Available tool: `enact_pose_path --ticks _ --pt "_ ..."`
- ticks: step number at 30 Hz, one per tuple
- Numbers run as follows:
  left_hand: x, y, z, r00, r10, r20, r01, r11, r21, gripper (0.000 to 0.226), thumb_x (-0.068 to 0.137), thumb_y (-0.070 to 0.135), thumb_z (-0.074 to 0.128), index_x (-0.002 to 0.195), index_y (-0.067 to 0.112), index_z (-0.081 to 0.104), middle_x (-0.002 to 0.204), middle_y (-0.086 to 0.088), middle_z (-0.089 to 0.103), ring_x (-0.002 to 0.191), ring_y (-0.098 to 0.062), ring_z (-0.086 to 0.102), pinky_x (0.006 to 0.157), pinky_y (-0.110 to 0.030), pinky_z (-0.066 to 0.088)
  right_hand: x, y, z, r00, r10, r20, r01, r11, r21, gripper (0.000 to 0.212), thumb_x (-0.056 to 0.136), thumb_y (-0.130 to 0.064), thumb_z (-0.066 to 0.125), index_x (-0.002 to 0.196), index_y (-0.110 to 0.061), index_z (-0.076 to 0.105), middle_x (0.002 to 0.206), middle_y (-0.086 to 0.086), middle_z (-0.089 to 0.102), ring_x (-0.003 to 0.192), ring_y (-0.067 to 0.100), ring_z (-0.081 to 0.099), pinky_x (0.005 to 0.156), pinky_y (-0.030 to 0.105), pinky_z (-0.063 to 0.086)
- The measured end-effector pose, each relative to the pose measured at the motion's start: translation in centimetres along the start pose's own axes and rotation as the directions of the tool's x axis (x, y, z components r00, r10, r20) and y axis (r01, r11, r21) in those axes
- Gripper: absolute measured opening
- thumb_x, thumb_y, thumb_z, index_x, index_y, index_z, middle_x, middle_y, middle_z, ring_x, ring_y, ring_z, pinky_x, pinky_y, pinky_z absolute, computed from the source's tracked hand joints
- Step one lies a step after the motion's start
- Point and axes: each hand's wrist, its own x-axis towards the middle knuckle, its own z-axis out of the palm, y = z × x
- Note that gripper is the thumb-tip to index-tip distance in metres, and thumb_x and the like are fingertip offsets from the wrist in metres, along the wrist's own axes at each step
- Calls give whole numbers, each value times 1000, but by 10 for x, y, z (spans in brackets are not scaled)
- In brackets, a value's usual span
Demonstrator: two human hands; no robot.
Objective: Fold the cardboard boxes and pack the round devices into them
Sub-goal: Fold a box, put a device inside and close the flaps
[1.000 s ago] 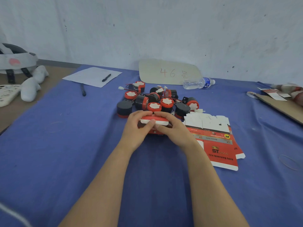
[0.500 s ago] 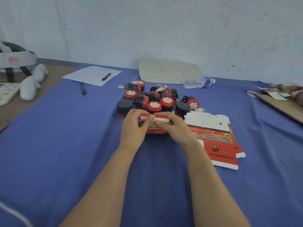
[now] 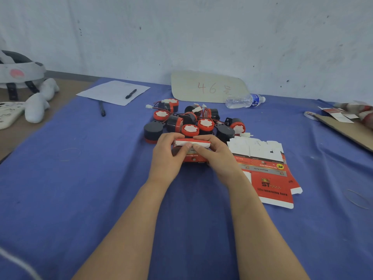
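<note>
Boxes and devices, frame centre.
Red box (image 3: 193, 157) part-folded, white flap on top; flat box blanks (image 3: 268, 178) stacked right of it; round black-red devices (image 3: 205, 124) piled just behind.

Paper sheet (image 3: 112, 91): lay far beyond the left hand (image 3: 165, 158) — a black pen (image 3: 131, 93) on it.
Water bottle (image 3: 244, 100): lay on its side beyond the right hand (image 3: 220, 158).
Card marked 46 (image 3: 207, 87): stood beyond both, by the wall (image 3: 201, 37).
</note>
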Motion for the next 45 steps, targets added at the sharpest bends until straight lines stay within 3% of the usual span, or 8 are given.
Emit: enact_pose_path --ticks 13,19,24,27,31,36,40,45 --pt "-2 3 4 995 -49 91 52 998 -33 49 94 11 57 140 20 41 125 13 48 113 -2 46 82 5 37 2 0 5 999 -34 -28 31 996 -83 18 92 -14 61 104 -27 62 114 -2 65 105 15 61 86 26 54" --pt "-2 2 9 978 -128 165 136 990 -39 54 99 11 47 149 22 27 149 1 39 132 -12 41 100 -16 36 1 -2 8 996 -83 43 90 979 -183 23 96 -14 55 111 -30 60 121 -4 59 110 10 56 90 20 48" --pt "-1 5 10 962 -187 198 214 968 -127 59 100 7 44 151 24 20 139 11 38 119 0 38 75 9 32 -1 -3 8 992 -111 63 123 966 -230 26 96 -14 53 108 -36 59 127 -1 55 114 9 52 95 22 45" --pt "-2 6 10 956 -233 177 268 940 -213 57 99 4 40 149 26 23 123 27 38 109 7 41 73 7 33 -1 -2 9 989 -130 68 143 960 -241 30 96 -13 53 103 -42 58 125 -1 55 112 7 52 88 14 44" --pt "0 7 8 929 -340 148 369 887 -276 45 99 8 35 139 29 42 129 12 47 116 -5 46 88 -11 37 0 1 8 989 -127 76 141 964 -225 27 95 -12 55 108 -35 62 122 0 57 113 11 54 94 23 47" --pt "2 10 8 926 -357 123 377 863 -337 47 94 0 36 91 42 58 97 24 59 81 18 57 63 -1 43 0 1 6 987 -138 81 154 959 -239 27 95 -13 56 111 -34 64 121 -3 59 113 8 55 96 24 47" --pt "3 11 8 927 -355 118 374 858 -353 45 93 -2 35 95 36 59 94 30 53 77 24 54 61 2 42 1 1 4 988 -120 98 143 952 -269 28 96 -14 55 118 -27 64 124 -4 58 116 8 52 95 20 45" --pt "2 16 7 927 -357 114 372 847 -379 39 95 -1 34 108 26 59 100 29 49 87 10 53 60 2 42 -1 -4 0 986 -81 145 117 960 -254 28 97 -17 53 122 -27 61 128 -3 54 117 9 51 90 14 45"
